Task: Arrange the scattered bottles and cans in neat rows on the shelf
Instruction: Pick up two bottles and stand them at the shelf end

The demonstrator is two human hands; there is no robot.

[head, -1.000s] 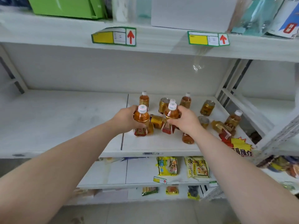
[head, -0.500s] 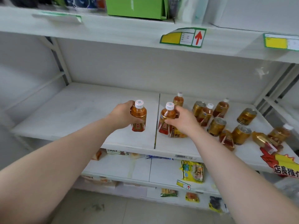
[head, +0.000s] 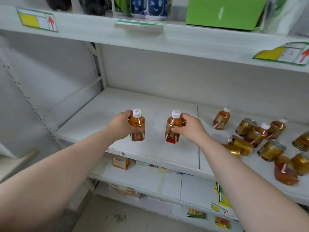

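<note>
My left hand [head: 120, 125] grips an upright amber tea bottle [head: 137, 127] with a white cap, over the left panel of the white shelf [head: 103, 118]. A second, matching tea bottle [head: 173, 128] is held upright in my right hand [head: 192, 129], a short gap to the right of the first. Whether their bases touch the shelf I cannot tell. On the right panel stand and lie several more bottles and gold cans: one upright bottle [head: 221, 119], a lying gold can [head: 240, 144], an upright can [head: 270, 149], a fallen bottle [head: 285, 171].
The upper shelf [head: 167, 37] hangs overhead with a green box [head: 224, 12] and price tags. A steel upright [head: 98, 67] bounds the shelf bay at back left. Lower shelves hold snack packets [head: 220, 195]. A seam [head: 198, 136] divides the shelf panels.
Both hands have carried their bottles leftward, away from the cluster and across the seam onto the left panel. The camera has turned left, so the cluster now sits at the right edge.
</note>
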